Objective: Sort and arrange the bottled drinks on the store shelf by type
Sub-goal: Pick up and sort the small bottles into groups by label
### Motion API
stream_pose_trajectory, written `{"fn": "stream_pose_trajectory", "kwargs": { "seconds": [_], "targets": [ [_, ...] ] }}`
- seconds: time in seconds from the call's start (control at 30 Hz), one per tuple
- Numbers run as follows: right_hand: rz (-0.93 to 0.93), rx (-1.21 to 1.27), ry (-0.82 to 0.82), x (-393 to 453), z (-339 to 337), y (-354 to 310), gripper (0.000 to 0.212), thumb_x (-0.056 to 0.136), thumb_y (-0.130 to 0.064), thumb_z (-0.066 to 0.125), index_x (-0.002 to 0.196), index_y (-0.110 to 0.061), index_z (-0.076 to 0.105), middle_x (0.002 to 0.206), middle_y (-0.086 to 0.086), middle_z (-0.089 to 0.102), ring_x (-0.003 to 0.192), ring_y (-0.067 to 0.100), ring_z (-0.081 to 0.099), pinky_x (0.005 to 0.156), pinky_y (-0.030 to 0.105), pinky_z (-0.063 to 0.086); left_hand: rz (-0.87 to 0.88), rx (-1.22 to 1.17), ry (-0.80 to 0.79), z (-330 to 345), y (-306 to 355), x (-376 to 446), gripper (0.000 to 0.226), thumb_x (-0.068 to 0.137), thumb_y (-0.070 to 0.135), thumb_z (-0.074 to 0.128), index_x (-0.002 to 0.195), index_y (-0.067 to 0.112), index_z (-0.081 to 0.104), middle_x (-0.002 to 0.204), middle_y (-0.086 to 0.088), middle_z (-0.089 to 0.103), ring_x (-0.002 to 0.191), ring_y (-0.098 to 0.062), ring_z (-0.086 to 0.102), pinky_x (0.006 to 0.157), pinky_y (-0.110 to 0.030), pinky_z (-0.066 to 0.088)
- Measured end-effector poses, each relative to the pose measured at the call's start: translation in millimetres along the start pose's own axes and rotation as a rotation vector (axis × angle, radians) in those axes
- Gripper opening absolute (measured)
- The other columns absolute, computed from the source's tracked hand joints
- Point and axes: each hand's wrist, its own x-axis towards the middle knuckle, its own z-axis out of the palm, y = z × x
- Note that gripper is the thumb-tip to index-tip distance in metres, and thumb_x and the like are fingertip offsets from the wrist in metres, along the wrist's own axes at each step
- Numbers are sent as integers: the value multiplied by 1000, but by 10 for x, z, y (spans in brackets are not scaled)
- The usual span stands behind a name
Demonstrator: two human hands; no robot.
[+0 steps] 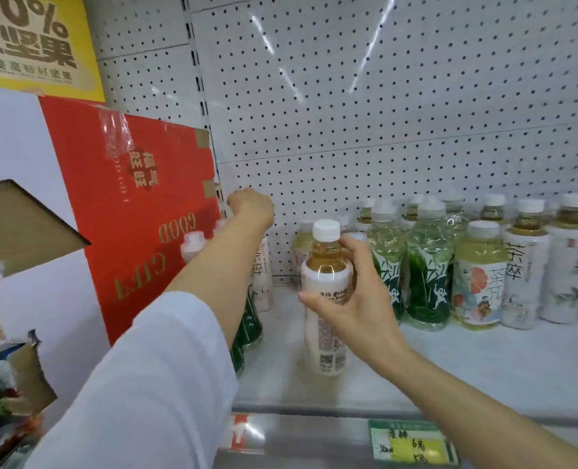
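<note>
Head view looks down at a white store shelf [467, 360] with a white wall full of little holes [365, 106] behind it. The right hand [355, 299] is curled around a tea bottle [326, 299] with a white cap and a white label. The bottle stands upright on the shelf, near the middle, toward the front. The left hand [252, 206] reaches far back on the left, over some bottles with pink caps [193, 243]. Its fingers look curled, but I cannot tell if they hold anything. The left arm wears a white sleeve [152, 384].

On the right, at the back, stand many more bottles close together: green leaf bottles [428, 265], a yellow drink with a flower label [480, 275], and brown tea bottles [526, 265].

A big red box [145, 225] leans at the left end of the shelf. A yellow sign [34, 42] hangs above it. A green and yellow price tag [412, 443] sits on the near shelf edge.
</note>
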Motion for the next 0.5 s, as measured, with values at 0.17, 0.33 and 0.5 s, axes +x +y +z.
{"fn": "stream_pose_trajectory", "kwargs": {
  "seconds": [0.17,0.33,0.5],
  "targets": [
    [-11,6,77,-203,-355,-95,75,73,-17,85,131,-35,41,121,-23,56,114,0,56,97,22,47,42,46,-277,161,17,317,6,93,6,55,88,5,59,103,-8,63,95,-25,64,93,-38,54],
    [13,-57,168,-335,-631,-56,76,74,-14,84,130,-39,40,119,-29,57,115,-3,56,93,15,46,26,-5,-217,41,35,276,13,93,13,66,85,6,58,76,-3,57,64,-17,52,69,-29,50],
    [71,-70,252,-436,-919,45,79,73,-29,83,138,-33,40,129,-16,56,119,3,56,101,35,49,21,-109,-183,-106,58,260,27,90,24,74,80,4,57,81,-7,63,73,-21,62,73,-34,57]
  ]
}}
